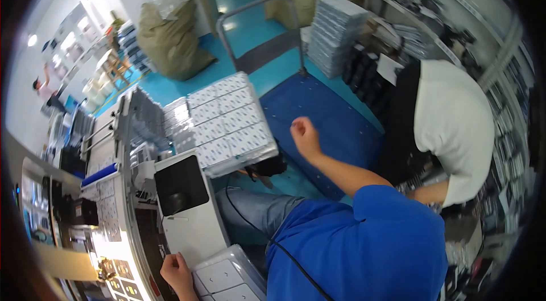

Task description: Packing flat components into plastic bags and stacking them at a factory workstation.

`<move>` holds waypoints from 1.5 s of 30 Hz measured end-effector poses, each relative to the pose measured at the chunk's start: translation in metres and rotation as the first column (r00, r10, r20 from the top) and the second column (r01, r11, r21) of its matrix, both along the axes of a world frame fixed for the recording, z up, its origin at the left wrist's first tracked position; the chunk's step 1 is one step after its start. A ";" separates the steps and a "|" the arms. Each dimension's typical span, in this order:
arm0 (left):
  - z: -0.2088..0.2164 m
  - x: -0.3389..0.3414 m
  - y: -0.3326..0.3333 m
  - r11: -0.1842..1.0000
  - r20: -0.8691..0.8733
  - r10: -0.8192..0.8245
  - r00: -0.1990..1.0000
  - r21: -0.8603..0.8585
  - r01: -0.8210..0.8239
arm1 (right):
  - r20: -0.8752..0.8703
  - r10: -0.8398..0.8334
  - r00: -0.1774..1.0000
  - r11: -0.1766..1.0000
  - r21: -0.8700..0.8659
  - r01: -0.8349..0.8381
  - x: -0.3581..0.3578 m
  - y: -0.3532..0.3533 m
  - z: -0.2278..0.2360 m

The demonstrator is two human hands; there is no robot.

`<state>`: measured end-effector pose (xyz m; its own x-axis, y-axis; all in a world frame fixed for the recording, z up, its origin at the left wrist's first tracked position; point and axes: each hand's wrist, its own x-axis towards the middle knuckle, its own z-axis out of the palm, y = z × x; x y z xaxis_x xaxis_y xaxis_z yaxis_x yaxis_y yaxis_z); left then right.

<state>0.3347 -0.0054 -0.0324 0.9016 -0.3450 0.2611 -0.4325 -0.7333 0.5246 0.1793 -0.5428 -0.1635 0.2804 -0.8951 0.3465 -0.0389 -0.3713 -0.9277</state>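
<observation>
My left hand point(177, 271) is at the lower left, its fingers curled in, with nothing showing in them. It lies beside a clear plastic tray of white flat boxes point(219, 276), close to the edge of a white desk point(190, 238). Held out over a blue platform trolley point(324, 116), my right hand point(305, 135) is closed in a loose fist, and no object shows in it. Left of that hand stands a stack of plastic trays filled with white, blue-patterned packs point(227, 116). A black mouse pad point(181, 182) with a dark mouse point(174, 203) lies on the desk.
A person in a white top point(455, 124) bends over at the right, beside crowded shelves point(449, 28). Stacked clear trays point(335, 33) stand behind the trolley. A large olive sack point(170, 42) sits by the wall. A black cable point(256, 230) crosses my lap. A lit workbench point(116, 261) runs along the left.
</observation>
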 end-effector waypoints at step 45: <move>0.001 -0.317 0.091 0.486 0.251 0.833 0.493 0.095 -0.869 | -0.546 0.838 0.013 -0.045 -0.094 -0.995 -0.015 0.167 -0.019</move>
